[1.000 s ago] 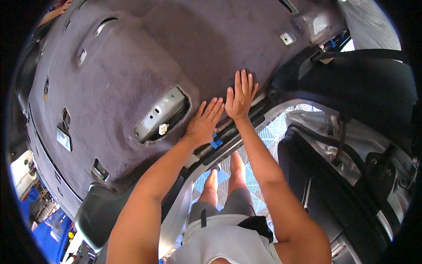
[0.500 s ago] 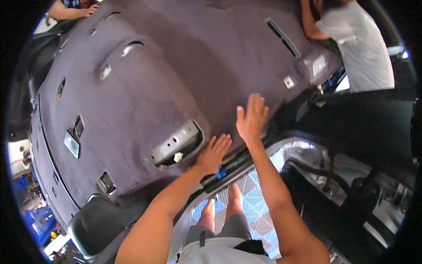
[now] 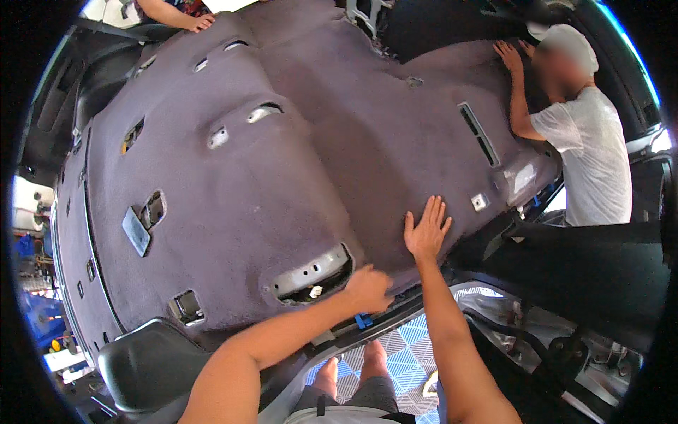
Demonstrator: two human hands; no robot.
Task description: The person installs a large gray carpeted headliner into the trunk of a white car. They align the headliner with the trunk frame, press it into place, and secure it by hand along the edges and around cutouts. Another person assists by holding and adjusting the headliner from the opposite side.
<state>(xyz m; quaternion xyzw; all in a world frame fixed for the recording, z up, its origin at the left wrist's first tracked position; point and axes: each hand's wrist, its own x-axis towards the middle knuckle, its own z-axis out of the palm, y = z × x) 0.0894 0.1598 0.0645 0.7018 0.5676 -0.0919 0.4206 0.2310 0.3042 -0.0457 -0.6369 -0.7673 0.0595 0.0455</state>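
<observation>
A large grey-purple car floor carpet [image 3: 296, 184] spreads under both my hands inside a vehicle body. My right hand [image 3: 426, 232] lies flat on it with the fingers spread, close to the door sill. Slightly blurred, my left hand [image 3: 369, 288] is curled into a fist against the carpet's near edge and appears to hold nothing. Just left of that fist, a long cut-out shows a metal bracket [image 3: 311, 271] with holes and a small white piece [image 3: 315, 290]. A blue clip [image 3: 363, 321] sits at the sill below my left hand.
At the right, a person in a white cap and light shirt [image 3: 590, 152] leans over the carpet. Another person's hand [image 3: 201, 23] rests on its far left edge. A dark trim panel [image 3: 147, 364] stands at the near left; a black door panel [image 3: 565, 272] lies to the right.
My left hand has gone from flat with spread fingers to a fist. My right hand stays flat on the carpet. The view has shifted, showing more of the far carpet and the person at right.
</observation>
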